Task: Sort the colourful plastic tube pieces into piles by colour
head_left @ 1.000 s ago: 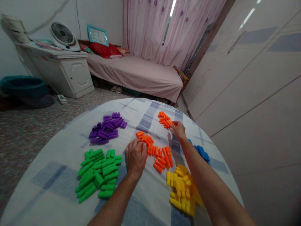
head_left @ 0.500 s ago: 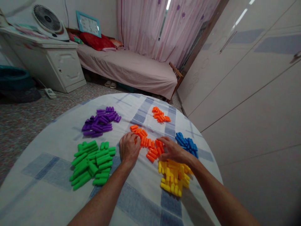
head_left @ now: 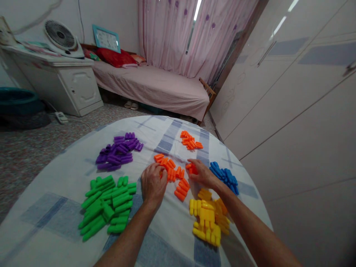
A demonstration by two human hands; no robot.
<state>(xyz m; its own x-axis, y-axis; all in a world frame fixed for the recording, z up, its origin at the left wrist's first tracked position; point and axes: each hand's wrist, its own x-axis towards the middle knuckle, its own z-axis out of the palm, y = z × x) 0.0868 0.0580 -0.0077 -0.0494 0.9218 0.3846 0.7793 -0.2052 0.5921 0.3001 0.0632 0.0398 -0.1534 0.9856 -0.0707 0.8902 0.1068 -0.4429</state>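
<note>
In the middle of the table sits a loose pile of orange bullet-shaped plastic building blocks [head_left: 171, 173]. My left hand [head_left: 155, 181] is at the pile's left side, its fingers curled on an orange block that shows only a little at the fingertips. On the right, my right hand [head_left: 202, 175] grips another orange block [head_left: 191, 168] between thumb and fingers, a small gap away from the pile. A separate orange block piece [head_left: 182, 189] lies just below. Yellow blocks [head_left: 207, 217] lie under the right forearm, and blue blocks [head_left: 224, 176] beyond that wrist.
Green blocks [head_left: 108, 205] are heaped left of my left forearm, with purple blocks [head_left: 119, 151] behind them. A smaller orange group [head_left: 190, 140] lies toward the far edge of the round, cloth-covered table [head_left: 155, 237]. Past it stand a bed [head_left: 155, 79] and a cabinet [head_left: 300, 122].
My right hand has drawn an orange block slightly up and away from the neighbouring ones. My left hand keeps nearly the same place. The whole view has shifted a little.
</note>
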